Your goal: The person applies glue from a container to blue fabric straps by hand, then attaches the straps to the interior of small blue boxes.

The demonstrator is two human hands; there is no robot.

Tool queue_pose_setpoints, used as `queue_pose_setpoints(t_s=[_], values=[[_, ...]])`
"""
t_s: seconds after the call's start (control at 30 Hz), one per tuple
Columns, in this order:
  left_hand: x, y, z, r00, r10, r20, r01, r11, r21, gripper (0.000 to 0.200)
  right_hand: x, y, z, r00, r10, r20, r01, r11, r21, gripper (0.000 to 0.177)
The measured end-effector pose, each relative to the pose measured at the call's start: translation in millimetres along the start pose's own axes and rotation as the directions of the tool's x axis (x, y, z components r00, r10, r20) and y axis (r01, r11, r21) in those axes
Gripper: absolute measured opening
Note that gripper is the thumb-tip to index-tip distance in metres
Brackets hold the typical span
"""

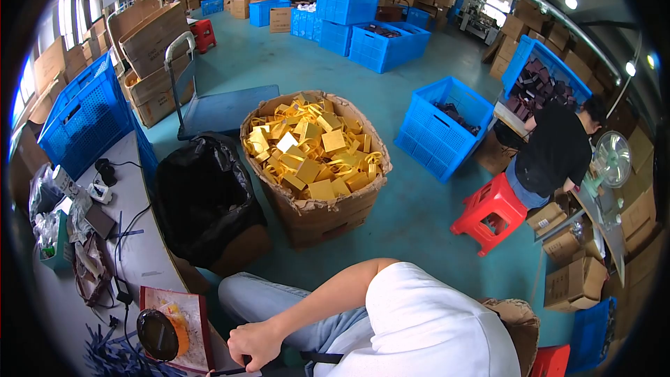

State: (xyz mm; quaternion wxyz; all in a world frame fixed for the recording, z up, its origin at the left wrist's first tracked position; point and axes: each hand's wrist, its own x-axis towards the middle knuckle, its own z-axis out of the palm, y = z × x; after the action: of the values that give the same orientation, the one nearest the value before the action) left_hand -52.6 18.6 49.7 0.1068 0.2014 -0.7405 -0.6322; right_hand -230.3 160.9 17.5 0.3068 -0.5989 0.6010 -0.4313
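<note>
Wearer's clothing: a plain white top [447, 321], its cloth softly creased, with 1 short sleeve [396, 293] in view, wide at the opening. The forearm [317, 300] and right hand [255, 344] are bare. The trousers [279, 304] are pale blue, of faded denim appearance, creased along the leg; footwear is hidden.

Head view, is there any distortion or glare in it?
Head view: fisheye distortion, with the pale table looking bowed and the corners going black; head view: glare at the left-hand windows and hanging lamp; head view: yellow boxes look reasonably sharp.
</note>
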Motion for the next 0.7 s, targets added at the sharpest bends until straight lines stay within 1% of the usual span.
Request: queue_pose_setpoints(t_s=[0.1, 0.17, 0.27, 0.33, 0.37, 0.4, 0.43, 0.47, 0.5, 0.53, 0.57, 0.6, 0.63, 0.67, 0.7], values=[[0, -4, 1, 1.0, 0.014, 0.0, -0.014, 1.0, -0.001, 0.047, 1, 3, 3, 1.0, -0.017, -0.002, 0.017, 0.999, -0.043, 0.019], [0, -4, 1, 1.0, -0.018, 0.004, 0.018, 1.0, 0.0, 0.047, 1, 4, 4, 1.0, -0.019, -0.003, 0.019, 0.998, -0.054, 0.019], [0, -2, 5, 1.0, -0.024, 0.005, 0.024, 0.999, -0.037, 0.047, 0, 5, 6, 1.0, 0.012, 0.004, -0.012, 0.998, -0.06, 0.017], [1, -3, 6, 1.0, -0.011, 0.007, 0.011, 1.0, -0.02, 0.046, -1, 10, 9, 1.0, 0.017, -0.012, -0.017, 1.0, 0.003, 0.017], [1, -4, 5, 1.0, 0.001, 0.009, -0.001, 1.0, 0.0, 0.045, -2, 9, 6, 1.0, 0.018, -0.012, -0.018, 1.0, 0.003, 0.017], [1, -7, 2, 1.0, 0.0, 0.009, 0.0, 1.0, 0.0, 0.045, -3, 9, 2, 0.998, 0.043, 0.04, -0.046, 0.994, 0.095, 0.019], [1, -13, -4, 1.0, -0.011, 0.001, 0.012, 0.999, -0.045, 0.044, -3, 10, -1, 0.994, 0.062, 0.095, -0.079, 0.98, 0.184, 0.021], [1, -12, -6, 1.0, -0.024, -0.008, 0.023, 0.996, -0.09, 0.044, -6, 3, -8, 0.995, 0.103, 0.016, -0.103, 0.95, 0.295, 0.025], [1, -10, -8, 1.0, 0.031, 0.0, -0.031, 0.999, -0.018, 0.043, -10, -4, -14, 0.987, 0.15, -0.055, -0.116, 0.908, 0.404, 0.031], [1, -7, -8, 1.0, 0.031, -0.003, -0.031, 0.999, -0.02, 0.043, -8, 3, -14, 0.96, 0.097, -0.264, -0.002, 0.942, 0.337, 0.033], [1, -6, -7, 0.999, 0.03, -0.044, -0.031, 0.999, -0.013, 0.043, -8, 1, -14, 0.835, 0.072, -0.545, 0.101, 0.955, 0.28, 0.027], [1, -5, -7, 0.996, 0.031, -0.084, -0.031, 0.999, -0.005, 0.044, -6, 0, -14, 0.702, 0.159, -0.695, 0.14, 0.925, 0.353, 0.028], [1, -15, -10, 0.993, -0.009, -0.121, -0.004, 0.994, -0.111, 0.043, -12, 1, -18, 0.71, 0.272, -0.65, -0.004, 0.924, 0.382, 0.03], [1, -18, -10, 0.993, -0.01, -0.122, -0.004, 0.994, -0.112, 0.043, -22, -8, -25, 0.701, 0.385, -0.601, -0.149, 0.903, 0.404, 0.033], [1, -19, -10, 0.989, -0.021, -0.145, -0.005, 0.984, -0.176, 0.043, -24, -8, -17, 0.704, 0.375, -0.603, -0.1, 0.893, 0.438, 0.037]])
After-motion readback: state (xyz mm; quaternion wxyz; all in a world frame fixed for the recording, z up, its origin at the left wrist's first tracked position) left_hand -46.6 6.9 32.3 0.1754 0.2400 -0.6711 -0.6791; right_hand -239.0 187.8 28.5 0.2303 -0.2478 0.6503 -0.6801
